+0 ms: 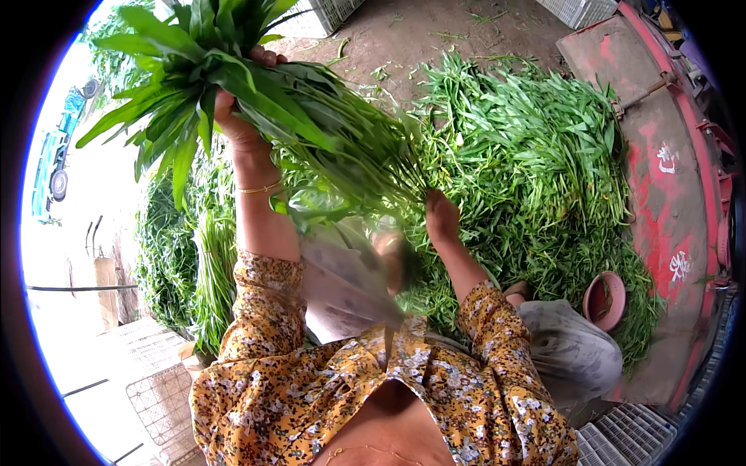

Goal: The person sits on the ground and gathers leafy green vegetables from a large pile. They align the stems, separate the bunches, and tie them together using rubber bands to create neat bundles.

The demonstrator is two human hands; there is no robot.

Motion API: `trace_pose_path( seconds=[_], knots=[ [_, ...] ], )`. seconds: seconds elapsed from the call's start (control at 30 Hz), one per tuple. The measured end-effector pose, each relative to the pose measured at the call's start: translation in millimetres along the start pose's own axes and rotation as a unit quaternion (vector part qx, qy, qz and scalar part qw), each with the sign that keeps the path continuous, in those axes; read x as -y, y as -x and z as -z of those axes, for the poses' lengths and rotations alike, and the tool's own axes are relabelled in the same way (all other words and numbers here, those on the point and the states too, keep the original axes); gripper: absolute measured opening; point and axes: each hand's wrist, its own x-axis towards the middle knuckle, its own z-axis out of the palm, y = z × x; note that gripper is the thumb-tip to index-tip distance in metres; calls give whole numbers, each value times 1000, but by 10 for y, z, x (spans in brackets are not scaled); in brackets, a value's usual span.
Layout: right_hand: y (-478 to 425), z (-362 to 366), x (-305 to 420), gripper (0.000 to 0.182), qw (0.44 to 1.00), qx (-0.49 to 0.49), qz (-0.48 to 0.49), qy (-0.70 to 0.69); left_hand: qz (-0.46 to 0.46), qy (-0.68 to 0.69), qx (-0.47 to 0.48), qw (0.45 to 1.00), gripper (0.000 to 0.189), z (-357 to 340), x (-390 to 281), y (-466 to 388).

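Observation:
A big bunch of leafy greens, which looks like water spinach, is lifted across the space in front of me. My left hand is wrapped around it just below the leafy tops, which fan out to the upper left. At the other end my right hand is closed on the thin stem ends. The middle of the bunch and some loose leaves below it are blurred. Beneath my right hand spreads a heap of loose greens, reaching from my feet to the red metal panel.
At left, more greens stand beside a pale-stemmed bunch. A pink bowl rests by my right knee. The dirty red metal panel borders the right side. Plastic crates stand lower left, with others at the top. A blue vehicle is outside.

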Motion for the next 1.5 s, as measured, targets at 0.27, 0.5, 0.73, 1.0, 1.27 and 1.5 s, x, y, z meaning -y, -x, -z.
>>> trace_pose_path(
  seconds=[0.27, 0.5, 0.73, 1.0, 1.27, 1.5],
  knots=[
    [472, 362, -632, 44, 968, -75, -194, -138, 18, -72, -135, 988, 27, 36, -89, 196],
    [37, -194, -27, 33, 997, -49, 55, 31, -40, -112, -220, 968, 25, -303, 54, -114],
    [610, 161, -803, 40, 977, -91, -162, -105, -50, -108, -288, 950, 21, -268, -43, -44],
    [-193, -213, -42, 48, 993, 81, -47, 68, -111, -207, -232, 944, 22, -194, 352, -164],
    [841, 136, -396, 23, 984, -6, -75, -161, -147, -231, -270, 923, 22, -142, 427, -179],
    [-110, -254, 209, 21, 989, 69, 81, -105, -132, -188, -288, 930, 21, -90, 765, -320]
  ],
)
